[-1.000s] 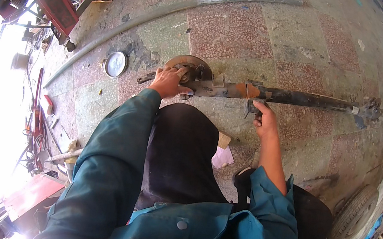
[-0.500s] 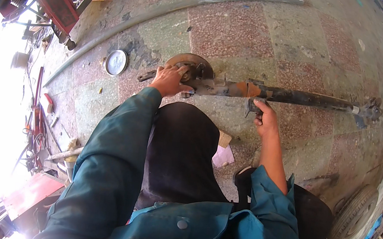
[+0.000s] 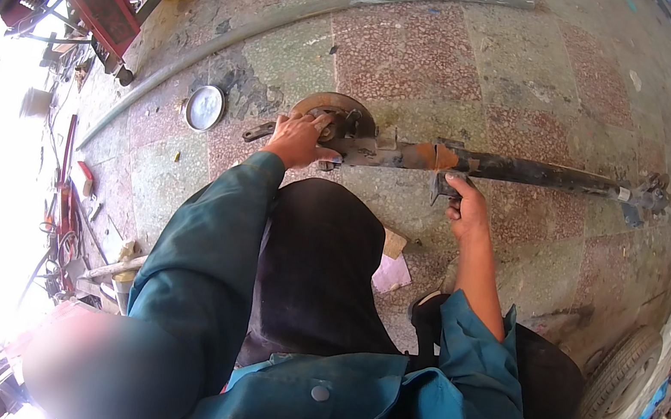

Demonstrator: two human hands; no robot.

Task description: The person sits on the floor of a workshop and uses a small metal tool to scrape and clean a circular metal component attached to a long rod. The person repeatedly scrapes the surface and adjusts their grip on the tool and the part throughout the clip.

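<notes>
A long, rusty black axle beam (image 3: 532,172) lies across the floor in front of me. A round brown brake disc (image 3: 317,103) sits at its left end, and a toothed or bolted fitting (image 3: 649,199) at its right end. My left hand (image 3: 297,140) is closed over the hub beside the disc, thumb stretched along the axle's near edge. My right hand (image 3: 466,207) grips a dark metal bracket (image 3: 443,187) against the near side of the beam, by an orange-rust patch. Whether the bracket is fixed to the beam I cannot tell.
A long grey pipe (image 3: 294,20) curves across the floor beyond the axle. A round metal dish (image 3: 205,108) lies left of the disc. Red wheeled equipment (image 3: 101,10) stands far left, a tire (image 3: 621,374) at right. A wooden block (image 3: 393,243) lies by my knee.
A blurred round shape has come into the lower left, over my left sleeve. Both hands and the axle look unmoved.
</notes>
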